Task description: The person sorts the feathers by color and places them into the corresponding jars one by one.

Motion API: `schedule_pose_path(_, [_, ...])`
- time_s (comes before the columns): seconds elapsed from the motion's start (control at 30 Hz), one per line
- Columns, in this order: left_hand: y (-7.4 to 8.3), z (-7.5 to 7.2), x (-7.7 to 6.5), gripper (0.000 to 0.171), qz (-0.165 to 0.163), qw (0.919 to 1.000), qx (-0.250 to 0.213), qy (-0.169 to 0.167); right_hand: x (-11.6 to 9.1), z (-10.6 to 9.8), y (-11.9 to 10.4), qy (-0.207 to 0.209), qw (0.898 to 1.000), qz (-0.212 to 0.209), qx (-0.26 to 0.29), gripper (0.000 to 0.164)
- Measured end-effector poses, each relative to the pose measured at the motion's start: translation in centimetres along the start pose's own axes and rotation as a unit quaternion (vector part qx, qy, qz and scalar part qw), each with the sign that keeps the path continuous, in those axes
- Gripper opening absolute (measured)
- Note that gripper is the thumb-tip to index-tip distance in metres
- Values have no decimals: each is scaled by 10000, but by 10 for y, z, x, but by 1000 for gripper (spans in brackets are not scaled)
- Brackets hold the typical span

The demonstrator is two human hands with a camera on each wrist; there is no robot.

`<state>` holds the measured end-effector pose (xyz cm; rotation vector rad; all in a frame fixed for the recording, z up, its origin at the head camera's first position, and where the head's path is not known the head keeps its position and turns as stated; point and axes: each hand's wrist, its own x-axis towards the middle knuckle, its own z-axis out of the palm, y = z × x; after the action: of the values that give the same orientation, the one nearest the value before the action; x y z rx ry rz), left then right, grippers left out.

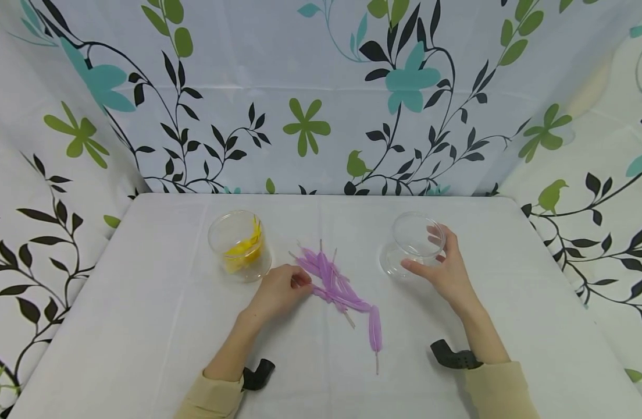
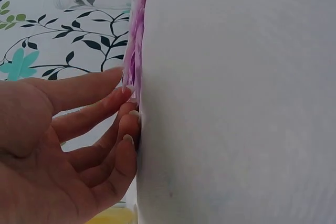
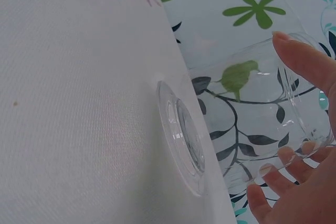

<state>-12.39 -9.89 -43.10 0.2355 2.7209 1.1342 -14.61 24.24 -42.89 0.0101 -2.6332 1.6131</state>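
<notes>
My left hand (image 1: 285,289) lies low over the white table at the left end of a loose pile of purple feathers (image 1: 331,279). Its thumb and fingertips pinch the end of one purple feather (image 2: 135,51), close to the cloth. My right hand (image 1: 449,273) curves around the upper part of a clear glass jar (image 3: 236,114), thumb on one side and fingers on the other. That jar stands upright with nothing inside. A second clear glass jar (image 1: 216,247), left of the pile, holds yellow feathers (image 1: 242,253).
One purple feather (image 1: 375,329) trails from the pile toward the table's near side. White cloth covers the table (image 1: 143,326). A leaf-patterned curtain (image 1: 237,75) rises behind it and along both sides. Black wrist mounts (image 1: 454,356) sit on both forearms.
</notes>
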Motion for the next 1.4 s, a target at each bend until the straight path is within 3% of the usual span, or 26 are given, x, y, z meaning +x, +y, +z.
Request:
schedule_pose_path(0.23, [-4, 5, 1, 5, 121, 9998, 67, 122, -2, -1, -1, -30, 10000, -52, 39, 107])
schedule_pose_path(0.37, [-1, 1, -1, 7, 8, 10000, -71, 66, -2, 0, -1, -36, 10000, -40, 12, 107])
schedule_pose_path(0.53, [11, -11, -5, 6, -95, 9993, -355, 59, -2, -1, -1, -40, 10000, -20, 45, 107])
schedule_pose_path(0.83, [39, -26, -4, 16, 265, 9972, -671, 190, 1, 2, 2, -31, 9999, -62, 127, 107])
schedule_pose_path(1.1, [67, -30, 12, 19, 457, 9953, -847, 111, 1, 2, 3, -22, 9999, -72, 135, 106])
schedule_pose_path(1.4, [88, -7, 42, 17, 837, 9934, -784, 91, 1, 2, 2, -58, 9998, -57, 181, 106])
